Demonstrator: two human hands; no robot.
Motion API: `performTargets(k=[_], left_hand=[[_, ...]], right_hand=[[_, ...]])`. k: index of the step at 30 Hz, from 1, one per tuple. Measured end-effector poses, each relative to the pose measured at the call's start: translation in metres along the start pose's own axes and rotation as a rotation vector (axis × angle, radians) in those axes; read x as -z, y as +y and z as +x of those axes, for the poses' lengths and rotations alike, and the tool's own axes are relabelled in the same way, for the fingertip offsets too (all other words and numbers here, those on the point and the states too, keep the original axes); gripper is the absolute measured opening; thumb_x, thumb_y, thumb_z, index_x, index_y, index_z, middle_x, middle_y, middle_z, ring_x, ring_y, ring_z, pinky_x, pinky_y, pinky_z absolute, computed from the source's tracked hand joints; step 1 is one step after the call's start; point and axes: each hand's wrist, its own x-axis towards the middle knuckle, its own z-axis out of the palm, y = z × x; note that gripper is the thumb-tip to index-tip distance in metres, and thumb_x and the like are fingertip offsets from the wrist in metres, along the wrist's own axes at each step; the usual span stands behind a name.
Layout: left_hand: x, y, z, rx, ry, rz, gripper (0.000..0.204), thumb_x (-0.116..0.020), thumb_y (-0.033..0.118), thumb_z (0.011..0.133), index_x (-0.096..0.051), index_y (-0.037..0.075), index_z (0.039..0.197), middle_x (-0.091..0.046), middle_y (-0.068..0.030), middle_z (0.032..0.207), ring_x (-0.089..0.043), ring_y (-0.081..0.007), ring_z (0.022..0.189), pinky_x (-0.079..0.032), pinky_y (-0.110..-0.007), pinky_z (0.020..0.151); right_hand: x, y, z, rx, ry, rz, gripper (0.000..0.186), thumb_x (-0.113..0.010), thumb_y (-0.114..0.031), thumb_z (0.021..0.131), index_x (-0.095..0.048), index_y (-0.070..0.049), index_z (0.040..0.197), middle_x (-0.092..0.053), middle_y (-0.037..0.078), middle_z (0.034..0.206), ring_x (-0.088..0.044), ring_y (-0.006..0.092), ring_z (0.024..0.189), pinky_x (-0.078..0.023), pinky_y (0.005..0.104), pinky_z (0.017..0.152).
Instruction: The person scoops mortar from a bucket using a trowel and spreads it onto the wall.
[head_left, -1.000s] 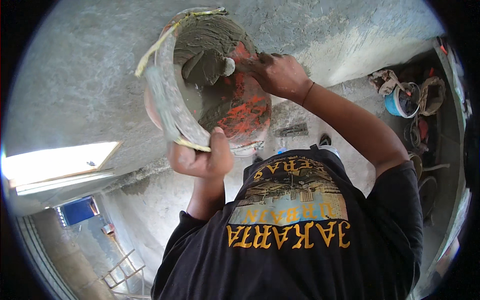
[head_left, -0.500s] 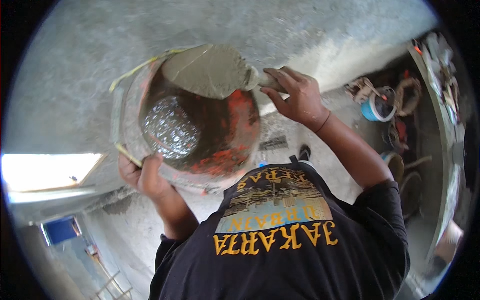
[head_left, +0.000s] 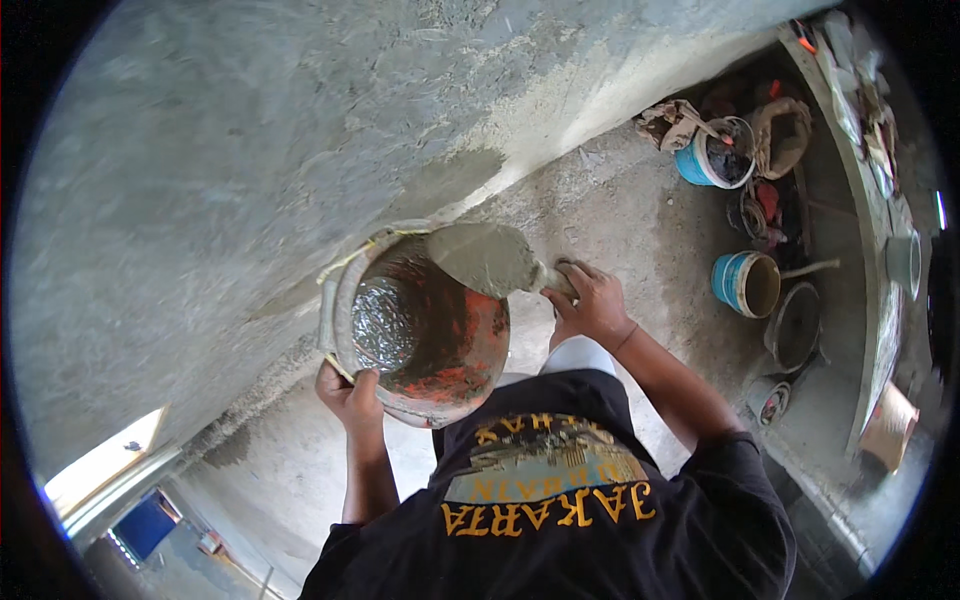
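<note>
A mortar-smeared bucket (head_left: 478,350), reddish inside, is tilted in front of my body with its mouth up toward me. My left hand (head_left: 350,396) is closed on its rim at the near left, by the yellowish handle cord (head_left: 345,262). Wet grey mortar (head_left: 386,325) glistens at the bottom of the bucket. My right hand (head_left: 592,303) grips the handle of a trowel (head_left: 484,258). The trowel's blade, coated in grey mortar, lies over the bucket's far right rim.
A grey plastered wall (head_left: 290,140) rises just beyond the bucket. On the right, along the concrete floor (head_left: 590,195), stand a blue-and-white pail (head_left: 695,165) of dark material, another blue pail (head_left: 730,283) and a round basin (head_left: 798,325). A cluttered ledge (head_left: 862,190) edges them.
The bucket and trowel now appear lower and smaller in view, with more of the wall and floor showing. Both hands keep their grips, and the trowel stays over the rim.
</note>
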Motion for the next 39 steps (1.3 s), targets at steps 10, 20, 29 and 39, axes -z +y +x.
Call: performTargets(k=[10, 20, 29, 39], left_hand=[[0.006, -0.094, -0.023, 0.274, 0.113, 0.191, 0.019, -0.054, 0.000, 0.067, -0.060, -0.002, 0.084, -0.060, 0.0007, 0.078, -0.052, -0.0067, 0.068, -0.042, -0.022, 0.063], [-0.007, -0.145, -0.049, 0.404, 0.169, 0.148, 0.012, -0.057, -0.003, 0.068, -0.060, 0.000, 0.080, -0.062, -0.0011, 0.078, -0.056, -0.0081, 0.070, -0.044, -0.024, 0.066], [0.010, -0.174, -0.076, 0.386, 0.154, 0.112, 0.012, -0.062, 0.003, 0.069, -0.060, 0.002, 0.080, -0.062, -0.0005, 0.078, -0.055, -0.0086, 0.068, -0.044, -0.025, 0.067], [-0.002, -0.167, -0.075, 0.413, 0.149, 0.118, 0.005, -0.058, 0.001, 0.070, -0.056, 0.003, 0.074, -0.059, 0.0007, 0.072, -0.052, -0.0074, 0.065, -0.041, -0.024, 0.060]], right_hand=[[-0.052, 0.060, 0.080, 0.028, -0.198, 0.039, 0.035, -0.073, -0.031, 0.077, -0.064, -0.004, 0.098, -0.064, 0.012, 0.084, -0.064, 0.0340, 0.071, -0.052, 0.0406, 0.061], [-0.089, 0.112, 0.137, 0.231, -0.278, 0.055, 0.031, -0.070, -0.030, 0.080, -0.063, -0.004, 0.094, -0.063, 0.014, 0.081, -0.063, 0.0360, 0.067, -0.051, 0.0413, 0.058], [-0.079, 0.117, 0.166, 0.329, -0.279, 0.045, 0.034, -0.070, -0.031, 0.082, -0.064, -0.001, 0.096, -0.065, 0.018, 0.086, -0.064, 0.0379, 0.075, -0.052, 0.0404, 0.063], [-0.034, 0.093, 0.200, 0.079, -0.564, 0.072, 0.034, -0.065, -0.030, 0.088, -0.062, 0.003, 0.078, -0.055, 0.013, 0.060, -0.050, 0.0196, 0.054, -0.042, 0.0356, 0.053]])
